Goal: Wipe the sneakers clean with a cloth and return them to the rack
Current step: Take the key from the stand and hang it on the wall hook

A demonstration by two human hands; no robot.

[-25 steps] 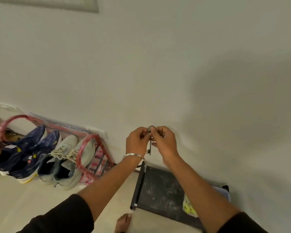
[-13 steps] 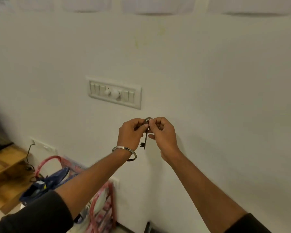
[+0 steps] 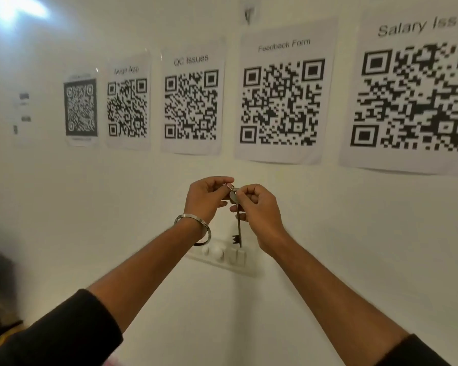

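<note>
View has swung up off the rack to the QR sheets; both hands, left hand and right hand, still pinch the key just above the switch plate, sneakers out of frame, wiping not begun.

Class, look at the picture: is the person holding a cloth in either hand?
No: the left hand and right hand both pinch a small metal ring carrying a long dark metal key; no cloth is visible.
</note>
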